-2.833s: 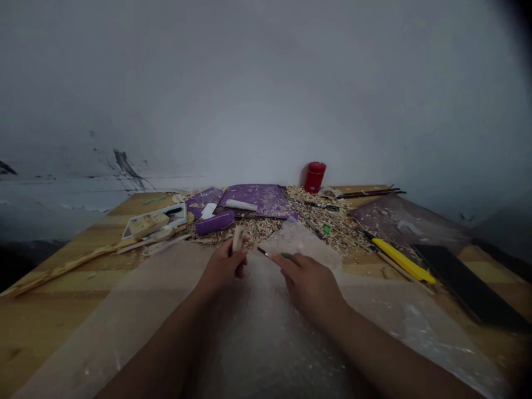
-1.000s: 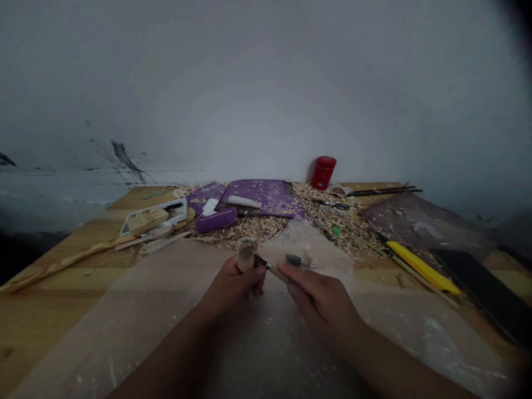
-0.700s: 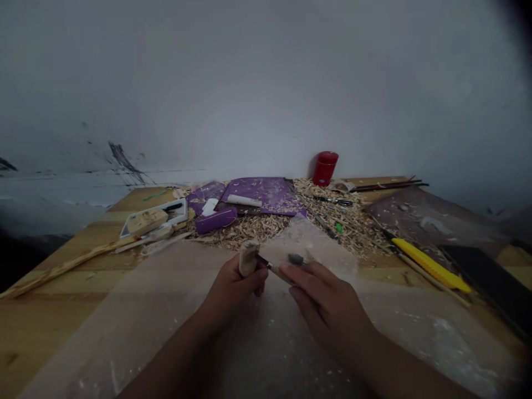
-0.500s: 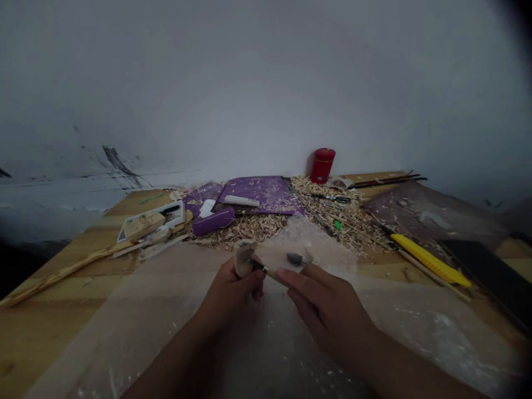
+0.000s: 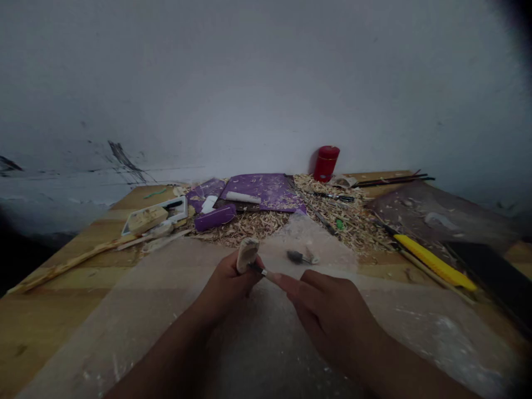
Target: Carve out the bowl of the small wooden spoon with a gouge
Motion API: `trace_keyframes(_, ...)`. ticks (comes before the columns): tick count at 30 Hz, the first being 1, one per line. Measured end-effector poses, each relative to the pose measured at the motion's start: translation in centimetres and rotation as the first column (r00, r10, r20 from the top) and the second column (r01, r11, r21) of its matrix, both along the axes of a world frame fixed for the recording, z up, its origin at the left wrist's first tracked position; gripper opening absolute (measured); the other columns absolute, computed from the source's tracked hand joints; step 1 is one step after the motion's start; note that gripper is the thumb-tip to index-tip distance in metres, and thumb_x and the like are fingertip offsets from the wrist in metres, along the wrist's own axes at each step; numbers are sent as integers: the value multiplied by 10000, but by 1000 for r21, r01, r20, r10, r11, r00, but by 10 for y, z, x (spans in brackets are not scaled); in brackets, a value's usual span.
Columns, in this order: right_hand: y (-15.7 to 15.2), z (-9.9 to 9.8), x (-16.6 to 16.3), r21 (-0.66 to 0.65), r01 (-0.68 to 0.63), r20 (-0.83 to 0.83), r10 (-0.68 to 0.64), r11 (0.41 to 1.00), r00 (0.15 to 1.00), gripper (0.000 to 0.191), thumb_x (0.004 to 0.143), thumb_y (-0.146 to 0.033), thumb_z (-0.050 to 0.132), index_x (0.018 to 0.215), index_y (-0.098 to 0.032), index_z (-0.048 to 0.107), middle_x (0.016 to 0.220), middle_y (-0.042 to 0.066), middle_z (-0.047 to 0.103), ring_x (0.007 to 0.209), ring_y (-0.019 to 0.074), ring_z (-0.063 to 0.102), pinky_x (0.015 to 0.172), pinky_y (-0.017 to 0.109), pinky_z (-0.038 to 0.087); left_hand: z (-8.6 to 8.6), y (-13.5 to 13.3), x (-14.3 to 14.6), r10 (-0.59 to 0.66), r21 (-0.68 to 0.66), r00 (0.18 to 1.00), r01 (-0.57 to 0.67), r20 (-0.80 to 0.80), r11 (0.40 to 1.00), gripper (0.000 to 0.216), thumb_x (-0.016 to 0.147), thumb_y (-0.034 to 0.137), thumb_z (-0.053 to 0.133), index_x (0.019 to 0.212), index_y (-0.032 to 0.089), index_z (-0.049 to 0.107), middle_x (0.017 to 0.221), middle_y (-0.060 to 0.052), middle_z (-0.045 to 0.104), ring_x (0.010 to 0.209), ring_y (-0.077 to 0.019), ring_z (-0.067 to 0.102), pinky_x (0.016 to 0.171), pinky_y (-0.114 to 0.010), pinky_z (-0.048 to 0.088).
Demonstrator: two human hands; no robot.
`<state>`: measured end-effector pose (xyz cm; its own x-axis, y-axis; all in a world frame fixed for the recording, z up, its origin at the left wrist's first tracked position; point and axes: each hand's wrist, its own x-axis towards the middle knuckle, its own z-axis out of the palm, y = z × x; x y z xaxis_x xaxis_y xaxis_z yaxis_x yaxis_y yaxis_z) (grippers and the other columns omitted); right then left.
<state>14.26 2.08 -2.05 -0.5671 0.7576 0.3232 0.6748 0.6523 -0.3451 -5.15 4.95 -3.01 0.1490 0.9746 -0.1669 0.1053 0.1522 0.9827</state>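
Here your left hand (image 5: 226, 282) clasps the wood piece (image 5: 246, 255) upright; your right hand (image 5: 328, 316) pinches the slim tool (image 5: 261, 271), tip leftward against it.

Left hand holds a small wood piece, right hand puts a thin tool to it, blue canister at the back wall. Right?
No: the canister is red, not blue, as the head view shows. The left hand does hold the small wood piece, and the right hand puts a thin tool to it.
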Motion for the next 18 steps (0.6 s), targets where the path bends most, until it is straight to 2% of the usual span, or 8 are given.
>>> trace_keyframes(8, -4, 1, -1, -2, 8, 38, -8, 1000, 999, 467, 817, -146, 375, 1261, -286, 411, 703, 4, 538, 575, 140, 516, 523, 250, 354, 9, 0, -5, -35, 123, 977, 62, -210, 990, 81, 701, 236, 547, 687, 165, 511, 512, 65, 432, 441, -64, 368, 445, -186, 309)
trace_keyframes(11, -5, 2, -3, 7, 14, 46, -15, 1000, 999, 449, 822, -151, 360, 1246, -283, 427, 685, 2, 536, 544, 139, 510, 503, 247, 344, 11, -1, -4, -43, 146, 969, 80, -244, 986, 56, 696, 211, 540, 678, 168, 509, 529, 58, 450, 465, -72, 377, 466, -190, 312)
trace_keyframes(14, -8, 3, -4, 65, 13, 65, -18, 998, 998, 440, 817, -141, 341, 1230, -242, 452, 649, 8, 531, 508, 145, 502, 477, 253, 325, 12, -5, 1, -46, 148, 976, 79, -212, 986, 41, 678, 167, 537, 650, 166, 506, 540, 53, 462, 494, -78, 386, 490, -193, 319)
trace_keyframes(18, -9, 7, -3, 93, -2, 70, -4, 996, 998, 441, 809, -131, 333, 1223, -209, 466, 615, 12, 525, 490, 153, 492, 462, 260, 309, 11, -10, 10, -22, 72, 995, 29, -95, 997, 52, 672, 158, 543, 649, 168, 499, 498, 68, 434, 437, -61, 337, 442, -180, 282)
